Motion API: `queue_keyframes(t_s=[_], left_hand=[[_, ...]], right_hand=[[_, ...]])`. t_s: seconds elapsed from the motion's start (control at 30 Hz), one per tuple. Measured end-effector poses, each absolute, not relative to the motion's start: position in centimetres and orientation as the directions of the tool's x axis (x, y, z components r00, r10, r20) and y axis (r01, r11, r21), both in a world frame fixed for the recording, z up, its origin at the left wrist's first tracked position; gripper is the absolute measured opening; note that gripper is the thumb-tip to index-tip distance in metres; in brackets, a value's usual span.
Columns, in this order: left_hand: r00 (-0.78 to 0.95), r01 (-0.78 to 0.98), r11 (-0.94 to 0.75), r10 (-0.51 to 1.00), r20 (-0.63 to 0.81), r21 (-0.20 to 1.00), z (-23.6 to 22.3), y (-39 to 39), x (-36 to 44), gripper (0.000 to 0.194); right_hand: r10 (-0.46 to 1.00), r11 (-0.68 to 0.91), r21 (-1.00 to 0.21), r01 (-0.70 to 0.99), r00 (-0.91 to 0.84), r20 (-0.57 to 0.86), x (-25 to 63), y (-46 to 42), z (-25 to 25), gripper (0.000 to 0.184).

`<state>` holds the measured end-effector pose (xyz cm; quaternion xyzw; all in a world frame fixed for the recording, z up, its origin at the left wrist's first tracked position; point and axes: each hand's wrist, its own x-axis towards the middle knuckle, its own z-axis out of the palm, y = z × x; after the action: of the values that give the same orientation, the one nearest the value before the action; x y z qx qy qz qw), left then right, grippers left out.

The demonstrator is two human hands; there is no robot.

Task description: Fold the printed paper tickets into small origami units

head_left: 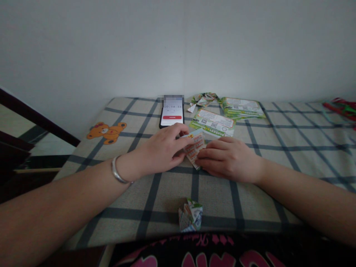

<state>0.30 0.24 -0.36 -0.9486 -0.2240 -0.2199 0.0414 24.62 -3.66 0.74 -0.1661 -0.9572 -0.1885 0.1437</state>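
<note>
Between my hands, over the checked tablecloth point(167, 193), is a small folded piece of printed paper point(195, 146). My left hand point(167, 146), with a silver bangle at the wrist, pinches its upper left side between thumb and fingers. The fingers of my right hand point(228, 159) close on its lower right side and hide part of it. Just behind lies a flat green-and-white printed leaflet point(214, 124). Nearer to me, by the table's front edge, stands a small folded paper shape point(190, 216).
A phone point(171, 111) showing a running-time display lies behind my left hand. Folded paper pieces point(205, 99) and a leaflet stack point(243, 107) are near the wall point(178, 48). A bear picture point(106, 132) is at left, red and green items point(342, 109) at far right.
</note>
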Motion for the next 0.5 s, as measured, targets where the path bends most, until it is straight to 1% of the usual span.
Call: queue_keyframes(t_s=[0.07, 0.13, 0.33, 0.4, 0.5], left_hand=[[0.808, 0.446, -0.895, 0.408, 0.426, 0.011, -0.33, 0.24, 0.26, 0.039], [0.817, 0.433, -0.901, 0.391, 0.424, -0.003, -0.29, 0.22, 0.23, 0.036], [0.819, 0.392, -0.919, 0.329, 0.470, -0.038, -0.22, 0.26, 0.32, 0.027], [0.813, 0.392, -0.919, 0.327, 0.482, -0.036, -0.21, 0.32, 0.34, 0.022], [0.808, 0.388, -0.921, 0.324, 0.492, -0.032, -0.18, 0.40, 0.30, 0.019]], right_hand=[[0.259, 0.875, 0.319, 0.363, -0.910, 0.324, 24.58, -3.71, 0.75, 0.020], [0.270, 0.885, 0.288, 0.366, -0.907, 0.322, 24.56, -3.72, 0.69, 0.019], [0.396, 0.896, 0.075, 0.439, -0.863, 0.313, 24.68, -3.50, 0.36, 0.021], [0.423, 0.890, 0.037, 0.455, -0.851, 0.312, 24.79, -3.42, 0.33, 0.022], [0.443, 0.885, 0.012, 0.466, -0.849, 0.289, 24.87, -3.38, 0.46, 0.024]])
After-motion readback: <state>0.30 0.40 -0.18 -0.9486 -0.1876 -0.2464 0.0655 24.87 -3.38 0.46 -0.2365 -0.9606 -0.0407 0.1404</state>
